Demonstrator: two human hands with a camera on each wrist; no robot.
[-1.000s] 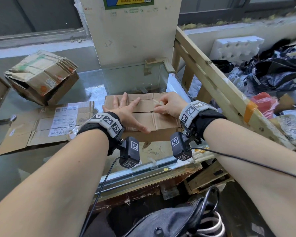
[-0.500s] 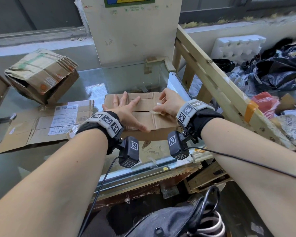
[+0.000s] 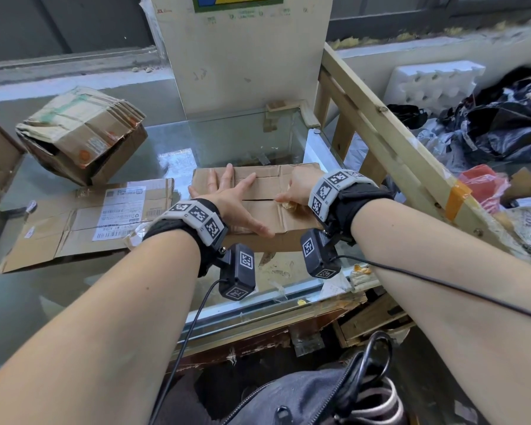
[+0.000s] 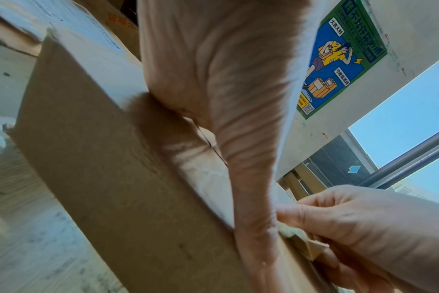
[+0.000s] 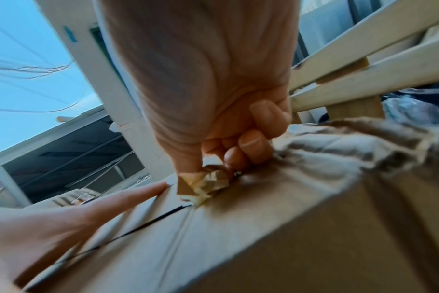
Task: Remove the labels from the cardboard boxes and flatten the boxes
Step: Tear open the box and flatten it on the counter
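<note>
A brown cardboard box (image 3: 270,185) (image 5: 238,237) (image 4: 113,178) lies on the glass table (image 3: 59,289), its top flaps meeting at a centre seam. My left hand (image 3: 230,197) lies flat on the box top, fingers spread and straight. My right hand (image 3: 295,191) (image 5: 226,154) is curled at the right end of the seam and pinches a crumpled strip of clear brownish tape (image 5: 203,184) (image 3: 287,205) (image 4: 301,239) that still sticks to the box.
A flattened box with a white shipping label (image 3: 120,210) lies to the left. A crushed box (image 3: 80,139) stands behind it. A wooden rail (image 3: 396,154) runs along the right, with black bags (image 3: 503,124) and white foam (image 3: 432,84) beyond.
My right hand has drawn back along the seam toward the near right, taking the crumpled tape with it. The left hand has stayed flat on the box.
</note>
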